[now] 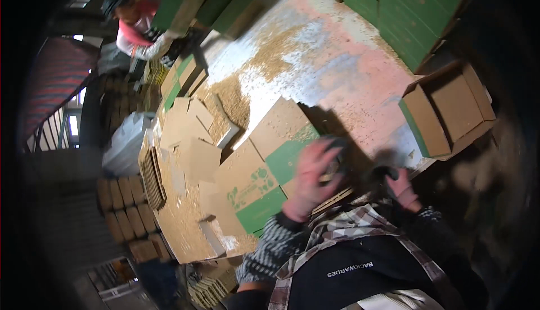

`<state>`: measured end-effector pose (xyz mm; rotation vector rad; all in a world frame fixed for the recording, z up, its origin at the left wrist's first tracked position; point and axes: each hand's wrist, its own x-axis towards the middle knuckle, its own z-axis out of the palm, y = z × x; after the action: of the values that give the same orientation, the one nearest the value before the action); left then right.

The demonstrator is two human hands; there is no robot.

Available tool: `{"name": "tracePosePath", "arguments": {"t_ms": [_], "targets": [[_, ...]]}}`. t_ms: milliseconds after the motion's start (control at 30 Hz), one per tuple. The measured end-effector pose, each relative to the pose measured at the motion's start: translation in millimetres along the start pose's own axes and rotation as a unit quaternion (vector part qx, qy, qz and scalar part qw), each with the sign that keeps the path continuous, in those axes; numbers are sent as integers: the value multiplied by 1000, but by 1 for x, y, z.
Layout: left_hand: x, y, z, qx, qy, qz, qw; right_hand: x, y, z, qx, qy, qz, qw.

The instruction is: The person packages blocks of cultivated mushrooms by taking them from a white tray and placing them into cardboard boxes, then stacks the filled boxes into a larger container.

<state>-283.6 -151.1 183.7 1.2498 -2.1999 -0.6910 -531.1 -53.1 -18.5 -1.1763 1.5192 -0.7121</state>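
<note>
My left hand (314, 175), in a pink glove with dark fingertips, is blurred over the near edge of a flattened green and brown cardboard box (253, 179). Its fingers are spread and curved, and I see nothing held in them. To its right, my right hand (400, 190) wears a similar glove close to the table's front edge. Blur and shadow hide what its dark fingers do. Wood shavings lie scattered on the flattened box, which bears green print. An open cardboard box (457, 103) stands at the table's right edge.
Green boxes (405, 15) are stacked at the back right. Wood shavings (236, 99) are heaped on the table (350, 74). Loose cardboard pieces (198, 158) lie to the left. Across the table, a co-worker (139, 31) handles green-sided boxes (181, 6).
</note>
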Motion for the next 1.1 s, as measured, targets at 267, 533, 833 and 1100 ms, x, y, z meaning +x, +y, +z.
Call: {"name": "tracePosePath", "arguments": {"t_ms": [267,533,833,1100], "targets": [[-197,-91,-3,306,106,-494,807,116,-143,93,128,-192,-86,969],[-216,-50,-157,276,158,-188,929,47,-247,77,270,-144,-76,949],[-244,-25,-296,-159,-138,13,977,6,-355,134,132,-30,-344,929],[-274,-6,-262,-386,-170,-148,894,-4,-381,122,131,-126,-260,948]]}}
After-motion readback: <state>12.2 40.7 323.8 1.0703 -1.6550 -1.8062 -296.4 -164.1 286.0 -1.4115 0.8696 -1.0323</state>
